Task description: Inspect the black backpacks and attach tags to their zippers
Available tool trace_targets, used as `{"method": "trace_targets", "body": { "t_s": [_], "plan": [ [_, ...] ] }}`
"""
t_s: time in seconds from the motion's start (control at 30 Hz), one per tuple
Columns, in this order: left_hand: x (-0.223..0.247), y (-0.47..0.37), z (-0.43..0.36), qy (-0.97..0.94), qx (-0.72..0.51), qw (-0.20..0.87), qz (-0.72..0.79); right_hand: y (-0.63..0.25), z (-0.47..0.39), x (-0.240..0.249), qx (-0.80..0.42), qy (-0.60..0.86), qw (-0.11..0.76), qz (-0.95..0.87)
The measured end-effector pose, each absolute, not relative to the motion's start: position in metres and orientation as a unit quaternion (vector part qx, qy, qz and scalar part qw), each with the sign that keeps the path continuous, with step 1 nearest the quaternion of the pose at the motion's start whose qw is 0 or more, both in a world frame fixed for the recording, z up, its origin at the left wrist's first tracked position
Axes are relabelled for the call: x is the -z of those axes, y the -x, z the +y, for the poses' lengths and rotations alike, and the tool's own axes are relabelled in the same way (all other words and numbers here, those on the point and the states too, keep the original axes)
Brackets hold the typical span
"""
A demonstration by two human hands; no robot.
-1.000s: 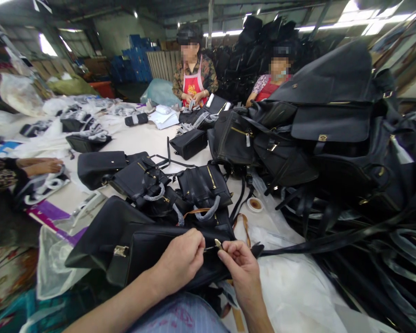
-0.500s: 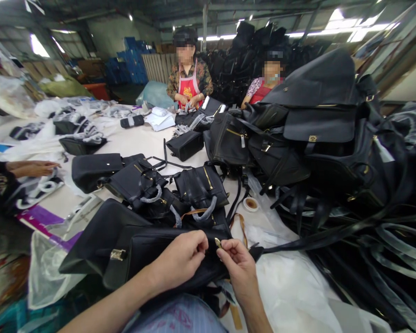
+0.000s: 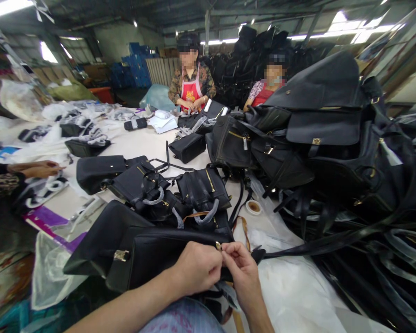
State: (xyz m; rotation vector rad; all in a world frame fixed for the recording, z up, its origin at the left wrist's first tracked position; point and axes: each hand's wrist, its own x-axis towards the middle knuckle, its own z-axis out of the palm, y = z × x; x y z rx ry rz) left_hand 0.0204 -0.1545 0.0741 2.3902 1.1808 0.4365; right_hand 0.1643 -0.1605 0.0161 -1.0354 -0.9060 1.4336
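A large black leather handbag (image 3: 152, 249) lies across my lap at the table edge, its flap spread to the left, with a gold clasp (image 3: 120, 255) on the strap. At its right end, a small gold metal fitting (image 3: 218, 246) shows between my hands. My right hand (image 3: 241, 263) pinches at this fitting with thumb and forefinger. Closed and knuckles up, my left hand (image 3: 201, 268) meets the right fingertips; whatever it grips is hidden behind its fingers.
Several black bags (image 3: 204, 189) with wrapped handles lie just beyond. A tall heap of black bags (image 3: 326, 125) rises at right. A small cup of brown liquid (image 3: 253, 207) stands near white plastic (image 3: 291, 286). A co-worker's hands (image 3: 43, 169) are at left; two people (image 3: 191, 88) stand opposite.
My left hand has moved right, up against my right fingertips, closing the gap at the gold fitting. The view has shifted slightly. The co-worker opposite has lowered their hands a little.
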Motion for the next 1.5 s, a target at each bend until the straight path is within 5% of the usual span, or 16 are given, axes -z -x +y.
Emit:
{"method": "trace_targets", "body": {
  "t_s": [0.13,0.4,0.73,1.07,1.33,1.5],
  "plan": [
    [-0.081,-0.02,-0.169,-0.913,-0.079,0.289,0.276,-0.167,-0.16,-0.014,-0.612,0.44,0.547,-0.363],
    [-0.091,-0.01,-0.152,-0.761,-0.244,0.278,0.533,-0.169,-0.161,-0.018,-0.636,0.434,0.537,-0.346],
    [-0.087,-0.003,-0.117,-0.809,-0.162,0.252,0.506,-0.204,-0.161,-0.031,-0.528,0.55,0.5,-0.411],
    [-0.086,0.032,-0.066,-0.725,-0.222,0.372,0.535,-0.224,-0.195,0.001,-0.516,0.567,0.322,-0.556],
    [-0.077,0.049,-0.043,-0.667,-0.237,0.416,0.571,-0.185,-0.196,-0.006,-0.324,0.587,0.423,-0.609],
    [-0.072,0.064,-0.034,-0.647,-0.251,0.441,0.569,-0.179,-0.191,-0.011,-0.341,0.586,0.455,-0.577]
  ]
}}
